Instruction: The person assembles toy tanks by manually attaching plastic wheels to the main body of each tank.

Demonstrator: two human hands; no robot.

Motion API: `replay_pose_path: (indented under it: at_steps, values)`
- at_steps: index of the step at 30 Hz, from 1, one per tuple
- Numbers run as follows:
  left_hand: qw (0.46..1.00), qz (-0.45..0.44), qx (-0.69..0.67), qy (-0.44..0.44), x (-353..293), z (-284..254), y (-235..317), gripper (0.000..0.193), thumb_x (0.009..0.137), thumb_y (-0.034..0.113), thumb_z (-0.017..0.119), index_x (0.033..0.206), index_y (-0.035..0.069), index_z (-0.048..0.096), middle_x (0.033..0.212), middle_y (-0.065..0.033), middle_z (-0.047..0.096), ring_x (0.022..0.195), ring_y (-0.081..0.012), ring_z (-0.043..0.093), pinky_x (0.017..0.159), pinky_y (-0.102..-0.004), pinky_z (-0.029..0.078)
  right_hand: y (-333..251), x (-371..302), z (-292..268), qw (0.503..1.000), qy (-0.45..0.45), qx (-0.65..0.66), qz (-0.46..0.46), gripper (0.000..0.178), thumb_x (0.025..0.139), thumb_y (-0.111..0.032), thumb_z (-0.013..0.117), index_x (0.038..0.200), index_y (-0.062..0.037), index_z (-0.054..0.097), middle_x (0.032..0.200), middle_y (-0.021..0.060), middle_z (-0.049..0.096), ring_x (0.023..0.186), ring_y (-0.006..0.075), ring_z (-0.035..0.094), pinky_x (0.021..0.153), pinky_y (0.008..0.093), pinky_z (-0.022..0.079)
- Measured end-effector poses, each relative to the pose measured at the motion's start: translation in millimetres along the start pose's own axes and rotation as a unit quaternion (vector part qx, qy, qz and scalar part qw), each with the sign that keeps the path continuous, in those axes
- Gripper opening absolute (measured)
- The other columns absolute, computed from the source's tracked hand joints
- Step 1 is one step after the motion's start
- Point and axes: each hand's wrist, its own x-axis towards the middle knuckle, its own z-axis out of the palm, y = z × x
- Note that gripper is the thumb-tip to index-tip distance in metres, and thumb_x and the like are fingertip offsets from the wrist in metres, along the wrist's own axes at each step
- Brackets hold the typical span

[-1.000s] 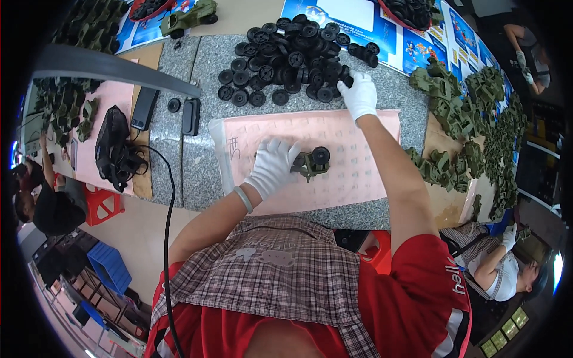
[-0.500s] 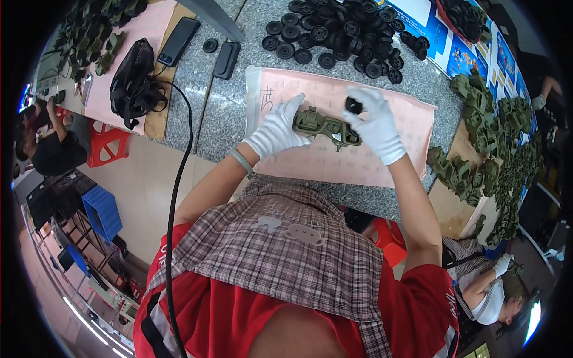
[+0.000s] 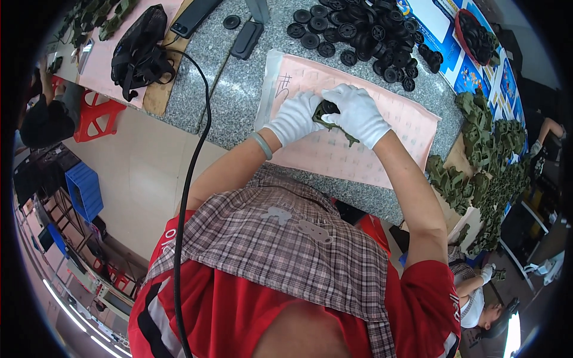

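My left hand (image 3: pixel 295 120), in a white glove, is closed round one end of an olive-green moulded plastic part (image 3: pixel 334 124). From the other side my right hand (image 3: pixel 356 114), gloved alike, grips the same part. Between the fingers a small black piece (image 3: pixel 327 108) shows at the green part, but whether it is seated in it I cannot tell. Both hands are just above a pink printed sheet (image 3: pixel 399 156) on the speckled stone table. My fingers cover most of the green part.
Black toy wheels (image 3: pixel 348 58) are heaped beyond the sheet. Green parts (image 3: pixel 477 128) pile up on the right, and a red basket (image 3: pixel 461 37) of black pieces stands behind them. A black cable (image 3: pixel 197 152) crosses on my left. A co-worker (image 3: pixel 474 298) sits at lower right.
My right hand has brought the black piece down to the green part and now grips that part. The left hand has closed in, and the part is turned and more hidden. The view has shifted.
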Motion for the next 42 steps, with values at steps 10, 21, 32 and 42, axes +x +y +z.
replay_pose_path:
  at_steps: [10,21,32,42]
  values:
    - [0.999,-0.015,-0.013,0.030,-6.2,-0.6,2.9,0.048,0.084,0.041,0.076,0.115,0.008,0.061,0.111,-0.0183,0.066,0.104,-0.0388,0.064,0.092,-0.0493,0.052,-10.2,0.8,24.0,0.987,0.053,0.004,0.153,0.053,0.078,-0.056,0.079,0.108,-0.0127,0.076,0.107,0.0140,0.071,0.101,0.0346,0.069,0.092,0.0472,0.052]
    - [0.989,0.076,0.055,0.116,-7.7,5.4,-3.6,0.057,0.080,0.042,0.078,0.119,0.004,0.059,0.117,-0.0213,0.064,0.113,-0.0385,0.062,0.097,-0.0488,0.050,21.1,65.2,32.5,0.971,0.226,0.061,-0.056,0.026,0.096,-0.013,0.058,0.118,-0.0085,0.070,0.107,0.0181,0.070,0.104,0.0381,0.067,0.090,0.0470,0.054]
    - [0.997,0.038,-0.012,0.062,-6.5,1.6,-1.7,0.051,0.079,0.034,0.080,0.113,0.004,0.057,0.111,-0.0199,0.063,0.104,-0.0371,0.063,0.089,-0.0475,0.051,20.8,65.7,79.9,0.972,0.159,0.121,0.125,0.026,0.092,-0.010,0.054,0.110,-0.0088,0.072,0.104,0.0147,0.073,0.100,0.0332,0.069,0.089,0.0439,0.054]
    - [0.993,0.053,0.007,0.110,-9.8,14.8,-2.4,0.047,0.078,0.032,0.077,0.106,-0.001,0.059,0.103,-0.0187,0.064,0.094,-0.0348,0.062,0.077,-0.0470,0.049,9.1,78.0,47.0,0.990,0.091,-0.012,-0.108,0.016,0.086,-0.016,0.062,0.098,-0.0120,0.071,0.099,0.0100,0.071,0.092,0.0309,0.070,0.079,0.0441,0.054]
